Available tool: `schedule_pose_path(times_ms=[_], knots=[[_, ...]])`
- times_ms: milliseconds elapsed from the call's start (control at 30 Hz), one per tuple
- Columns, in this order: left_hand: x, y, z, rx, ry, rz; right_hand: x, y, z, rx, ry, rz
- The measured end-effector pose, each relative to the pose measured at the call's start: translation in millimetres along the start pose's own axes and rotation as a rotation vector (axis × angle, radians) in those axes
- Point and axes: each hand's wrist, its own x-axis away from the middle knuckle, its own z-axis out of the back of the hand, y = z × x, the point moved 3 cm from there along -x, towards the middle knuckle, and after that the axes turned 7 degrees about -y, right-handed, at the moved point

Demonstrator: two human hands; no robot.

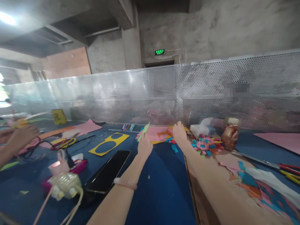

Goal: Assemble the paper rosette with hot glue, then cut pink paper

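Observation:
My left hand (145,145) pinches a light green piece of paper (145,128), holding it tilted above the blue table (159,184). Behind it lie pink paper sheets (153,133), with orange paper (163,134) on their right side. My right hand (180,133) is closed at the far side of the table, beside these papers. Whatever its curled fingers grip is hidden from me. Blue paper scraps (174,148) sit just left of my right wrist. A multicoloured paper flower (203,145) lies to the right of that hand.
A black phone (110,172) and a power strip with plugs (67,184) lie left. Yellow cut-out paper (109,143) is beyond. At right are a tissue pack (202,128), a jar (231,134) and scissors (269,164). Another person's hand (25,139) is far left. A perforated metal panel (140,93) bounds the back.

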Motion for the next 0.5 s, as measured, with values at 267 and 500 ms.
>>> schedule_pose_path(times_ms=[267, 500], knots=[[4, -9, 13.6, 0.156, 0.161, 0.196, -13, -79, -18, 0.088, -0.170, 0.369], [1, -15, 21.8, 0.238, 0.268, 0.228, -30, -108, -54, 0.125, -0.309, 0.420]])
